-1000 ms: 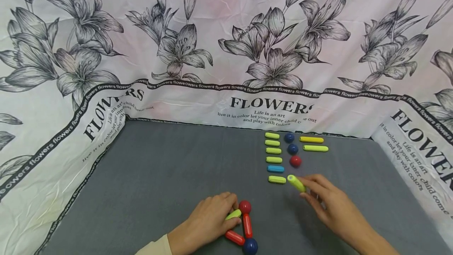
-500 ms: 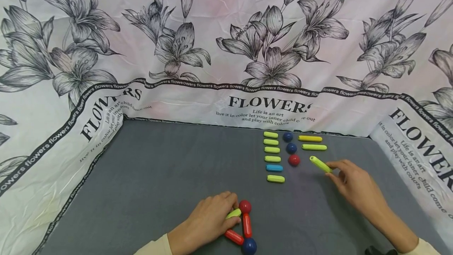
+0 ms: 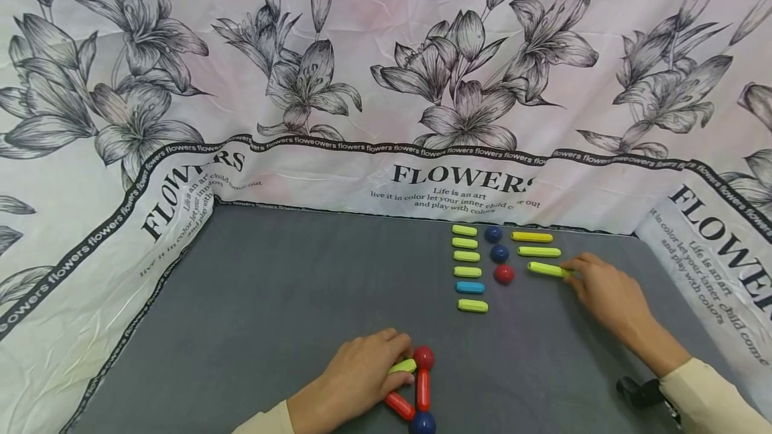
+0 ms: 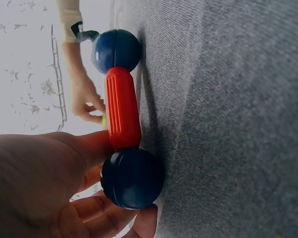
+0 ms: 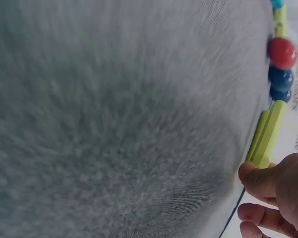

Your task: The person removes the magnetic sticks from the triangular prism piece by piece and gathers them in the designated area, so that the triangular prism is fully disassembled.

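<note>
My right hand pinches the near end of a long green stick between thumb and fingertips; the grip is closed on that end alone. The stick lies flat on the grey mat, its long axis running left to right across the mat, the free end pointing left toward the red ball. It sits just below and parallel to another green stick, with a yellow stick above that one, all three stacked as a column at the far right of the mat.

My left hand is curled over a short green piece at the near edge of the mat, fingers gripping it. That piece touches a red ball, from which a red stick runs straight toward me to a blue ball; a second red stick slants up-left from that blue ball under my fingers.

Left of the red ball by my right hand stand two blue balls in a line, and beside them a column of short green pieces with one blue piece among them.
</note>
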The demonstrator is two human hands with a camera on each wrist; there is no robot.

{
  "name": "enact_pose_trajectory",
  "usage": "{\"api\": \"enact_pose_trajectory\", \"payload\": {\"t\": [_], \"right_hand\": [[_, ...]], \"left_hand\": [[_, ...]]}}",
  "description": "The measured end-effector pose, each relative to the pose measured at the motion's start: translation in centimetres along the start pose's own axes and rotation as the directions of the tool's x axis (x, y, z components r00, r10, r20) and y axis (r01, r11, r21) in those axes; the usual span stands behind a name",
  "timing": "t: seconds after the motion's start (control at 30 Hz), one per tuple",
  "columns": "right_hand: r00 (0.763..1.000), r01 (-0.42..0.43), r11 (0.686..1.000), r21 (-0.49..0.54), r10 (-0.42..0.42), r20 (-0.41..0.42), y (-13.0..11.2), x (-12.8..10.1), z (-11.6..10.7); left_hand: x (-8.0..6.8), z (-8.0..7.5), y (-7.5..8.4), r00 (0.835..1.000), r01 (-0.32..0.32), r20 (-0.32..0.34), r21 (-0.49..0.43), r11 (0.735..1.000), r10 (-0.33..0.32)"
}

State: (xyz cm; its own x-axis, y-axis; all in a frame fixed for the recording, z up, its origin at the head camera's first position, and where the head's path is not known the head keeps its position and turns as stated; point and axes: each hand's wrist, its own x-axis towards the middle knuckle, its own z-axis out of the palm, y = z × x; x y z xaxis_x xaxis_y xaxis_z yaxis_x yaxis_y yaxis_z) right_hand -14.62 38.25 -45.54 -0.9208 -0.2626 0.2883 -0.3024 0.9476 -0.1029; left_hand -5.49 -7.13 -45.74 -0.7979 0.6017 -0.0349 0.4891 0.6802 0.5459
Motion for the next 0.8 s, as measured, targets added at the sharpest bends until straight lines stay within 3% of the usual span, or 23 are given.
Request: {"api": "enact_pose_trajectory", "payload": {"t": [0.27, 0.8], "right_hand": [[0.999, 0.004, 1.000, -0.021, -0.003, 0.053, 0.7, 1.1, 0.9], [0.998, 0.053, 0.998, -0.028, -0.052, 0.039, 0.5, 1.8, 1.2]], "left_hand": [[-0.3, -0.1, -0.5, 1.000, -0.002, 0.006, -0.035, 0.999, 0.003], [-0.3, -0.8, -1.2, 0.999, -0.011, 0.031, -0.093, 0.996, 0.014]]}}
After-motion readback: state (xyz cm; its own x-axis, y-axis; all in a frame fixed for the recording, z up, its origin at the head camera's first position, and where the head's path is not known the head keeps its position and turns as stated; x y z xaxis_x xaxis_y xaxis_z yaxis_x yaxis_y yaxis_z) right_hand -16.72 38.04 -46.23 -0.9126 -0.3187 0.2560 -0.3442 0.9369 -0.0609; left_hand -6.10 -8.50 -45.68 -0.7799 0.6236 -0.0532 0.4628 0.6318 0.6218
